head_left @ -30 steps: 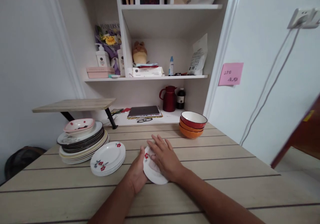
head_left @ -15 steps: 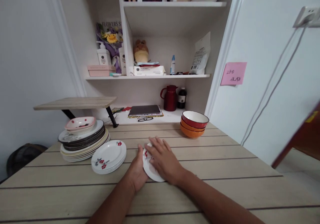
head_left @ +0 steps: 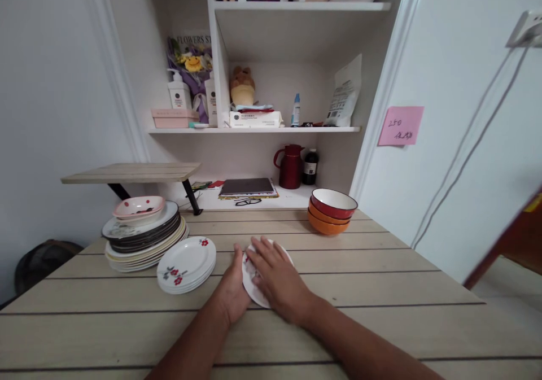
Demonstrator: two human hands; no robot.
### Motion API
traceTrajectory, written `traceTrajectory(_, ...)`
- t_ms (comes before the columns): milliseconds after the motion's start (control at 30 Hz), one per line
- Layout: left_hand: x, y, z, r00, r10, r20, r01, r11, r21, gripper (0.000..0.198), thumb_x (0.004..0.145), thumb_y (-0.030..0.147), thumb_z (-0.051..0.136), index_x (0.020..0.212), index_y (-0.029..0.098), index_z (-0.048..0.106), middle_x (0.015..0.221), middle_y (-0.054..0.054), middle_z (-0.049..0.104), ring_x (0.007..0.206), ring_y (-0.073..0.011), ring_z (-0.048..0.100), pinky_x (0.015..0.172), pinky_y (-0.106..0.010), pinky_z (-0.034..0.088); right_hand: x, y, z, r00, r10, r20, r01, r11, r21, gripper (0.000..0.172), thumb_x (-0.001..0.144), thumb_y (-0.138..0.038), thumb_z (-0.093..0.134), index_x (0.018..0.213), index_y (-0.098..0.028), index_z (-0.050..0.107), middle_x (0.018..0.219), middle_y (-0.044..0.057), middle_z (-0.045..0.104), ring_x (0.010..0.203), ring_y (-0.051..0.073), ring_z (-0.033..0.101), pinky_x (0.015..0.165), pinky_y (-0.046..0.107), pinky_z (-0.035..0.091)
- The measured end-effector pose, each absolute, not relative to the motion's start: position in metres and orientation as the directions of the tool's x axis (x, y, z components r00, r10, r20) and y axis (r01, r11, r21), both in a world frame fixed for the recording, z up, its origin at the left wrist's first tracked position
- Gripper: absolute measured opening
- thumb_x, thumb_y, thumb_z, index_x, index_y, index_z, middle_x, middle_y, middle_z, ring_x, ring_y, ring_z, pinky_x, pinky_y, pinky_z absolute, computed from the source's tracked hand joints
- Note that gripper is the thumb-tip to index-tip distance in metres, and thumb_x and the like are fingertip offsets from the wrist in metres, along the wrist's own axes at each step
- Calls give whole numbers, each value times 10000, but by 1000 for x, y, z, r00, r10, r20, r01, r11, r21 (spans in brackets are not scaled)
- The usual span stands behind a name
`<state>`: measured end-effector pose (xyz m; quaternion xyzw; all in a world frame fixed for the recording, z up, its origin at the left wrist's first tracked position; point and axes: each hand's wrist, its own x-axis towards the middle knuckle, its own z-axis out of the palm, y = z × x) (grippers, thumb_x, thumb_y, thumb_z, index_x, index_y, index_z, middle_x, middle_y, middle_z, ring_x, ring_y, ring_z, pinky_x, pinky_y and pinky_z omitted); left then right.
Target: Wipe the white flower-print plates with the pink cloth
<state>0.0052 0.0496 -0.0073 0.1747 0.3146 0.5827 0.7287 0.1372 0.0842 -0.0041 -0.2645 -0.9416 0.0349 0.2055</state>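
Note:
A small white plate [head_left: 251, 283] with a red flower pattern is in front of me at the middle of the table. My left hand [head_left: 232, 296] grips its left edge, thumb up along the rim and the other fingers hidden behind or beneath. Across the plate's face lies my right hand [head_left: 282, 281], flat with fingers stretched out, covering much of it. Just left of my hands is a stack of similar flowered plates [head_left: 188, 261]. I cannot tell whether the plate touches the table.
At the left, a tall stack of plates [head_left: 146, 250] carries pink-rimmed dishes [head_left: 139, 206], near a small raised wooden shelf [head_left: 131, 172]. Stacked red and orange bowls [head_left: 332, 216] stand back right. Behind are a laptop [head_left: 248, 186], glasses [head_left: 248, 202] and a red jug [head_left: 291, 166].
My right hand has shifted slightly over the plate, so more of its upper right rim shows. The left hand keeps its hold. The whole view has moved a little.

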Motion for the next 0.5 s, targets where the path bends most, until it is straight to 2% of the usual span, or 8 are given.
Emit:
traceTrajectory(133,10,49,-3,150,966,-211,-743,251,621,637,890,603,338,1292,154,543,1200,-138,658,1150,-269,587,999,-406,410,151,109,-5,-618,702,355,679,703,-209,511,923,-239,396,1433,-205,371,1568,98,213,1444,293,146,1132,535,208)
traceTrajectory(233,11,47,1,165,959,-231,-727,277,629,651,885,613,337,1282,144,553,1193,-138,662,1153,-278,584,997,-410,411,155,103,-8,-573,754,322,722,650,-238,530,918,-234,393,1442,-164,354,1551,131,251,1426,305,205,1121,522,245)
traceTrajectory(300,10,45,1,151,953,-264,-725,288,626,659,881,619,344,1284,140,551,1179,-138,669,1145,-276,589,994,-405,414,150,89,-9,-606,732,312,695,677,-240,570,899,-214,413,1459,-160,322,1552,122,252,1430,308,189,1133,517,228)
traceTrajectory(367,8,45,0,117,949,-294,-724,284,629,655,879,617,360,1287,139,546,1175,-140,670,1136,-267,597,994,-392,414,143,73,-8,-696,636,332,604,769,-209,604,874,-212,455,1462,-231,317,1573,56,209,1447,312,109,1147,536,180)
traceTrajectory(500,5,47,-3,110,951,-288,-718,276,639,672,861,632,392,1283,132,544,1171,-156,668,1116,-267,611,988,-390,418,135,66,-2,-785,508,356,475,861,-181,679,866,-212,468,1496,-240,217,1591,24,138,1458,267,53,1170,479,153)
